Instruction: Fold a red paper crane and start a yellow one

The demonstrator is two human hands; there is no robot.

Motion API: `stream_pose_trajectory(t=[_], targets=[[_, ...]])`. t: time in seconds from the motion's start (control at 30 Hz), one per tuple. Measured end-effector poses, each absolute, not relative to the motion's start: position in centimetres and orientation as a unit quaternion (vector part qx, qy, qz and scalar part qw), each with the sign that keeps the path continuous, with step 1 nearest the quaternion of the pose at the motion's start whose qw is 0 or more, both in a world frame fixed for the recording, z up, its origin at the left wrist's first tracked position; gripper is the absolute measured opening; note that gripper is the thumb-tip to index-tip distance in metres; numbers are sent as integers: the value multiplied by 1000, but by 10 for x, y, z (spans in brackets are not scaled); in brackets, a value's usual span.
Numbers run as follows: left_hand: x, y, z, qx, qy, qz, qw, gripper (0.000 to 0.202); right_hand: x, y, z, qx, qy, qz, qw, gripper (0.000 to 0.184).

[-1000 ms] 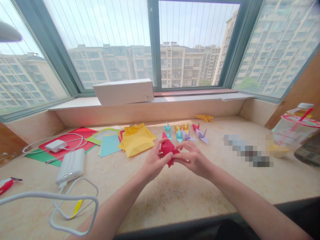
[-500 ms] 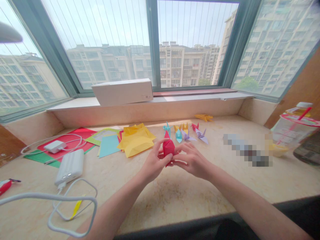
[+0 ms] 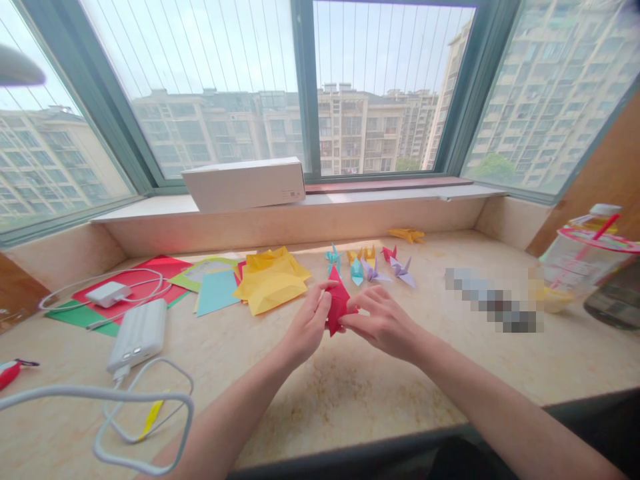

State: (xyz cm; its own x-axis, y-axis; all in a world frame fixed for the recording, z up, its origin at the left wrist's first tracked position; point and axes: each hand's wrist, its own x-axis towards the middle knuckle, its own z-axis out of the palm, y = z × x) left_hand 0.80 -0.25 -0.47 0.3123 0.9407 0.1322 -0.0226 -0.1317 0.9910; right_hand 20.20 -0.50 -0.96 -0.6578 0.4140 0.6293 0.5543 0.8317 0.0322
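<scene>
Paper (image 3: pixel 339 303), red and folded into a pointy diamond, in the middle of the frame, held up over the table (image 3: pixel 350 400). Pinched on its left side by the left hand (image 3: pixel 310 317) and low on its right side by the right hand (image 3: pixel 377 317). Back of the paper hidden, so hard to tell how far each grip goes.

To do this well: probably best to hold tight on the left, but softly, so as not to squash the points. Best to line up the edges first, then press each fold flat. No hard tugs, as thin paper might rip.

Under it all, a tan table with brown spots near the bottom of the frame. Just past the hands, small paper birds (image 3: pixel 371 269). To the left, yellow sheets (image 3: pixel 273 283). Along the top, a big window (image 3: pixel 390 53), with buildings (image 3: pixel 360 127) outside and a white box (image 3: pixel 245 187) on the ledge (image 3: pixel 375 194).
</scene>
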Motion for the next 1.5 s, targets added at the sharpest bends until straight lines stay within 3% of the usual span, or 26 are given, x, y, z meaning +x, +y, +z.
stream_pose_trajectory(t=[0.3,0.6,0.77,1.07,1.23,1.5], targets=[[9,-5,0,607,325,444,573,44,201,-9,-7,-243,-907,-173,297,17],[6,-3,0,605,316,464,564,43,201,-8,-8,-252,-889,-158,347,12],[6,-4,4,574,323,495,567,39,204,-6,-9,-273,-870,-96,400,17],[9,-6,-3,596,275,442,612,76,199,0,-18,-310,-801,61,509,24],[11,-8,-8,615,268,421,610,89,196,2,-20,-358,-761,97,532,43],[14,-7,-10,608,297,418,607,86,191,-2,-17,-346,-747,142,550,8]])
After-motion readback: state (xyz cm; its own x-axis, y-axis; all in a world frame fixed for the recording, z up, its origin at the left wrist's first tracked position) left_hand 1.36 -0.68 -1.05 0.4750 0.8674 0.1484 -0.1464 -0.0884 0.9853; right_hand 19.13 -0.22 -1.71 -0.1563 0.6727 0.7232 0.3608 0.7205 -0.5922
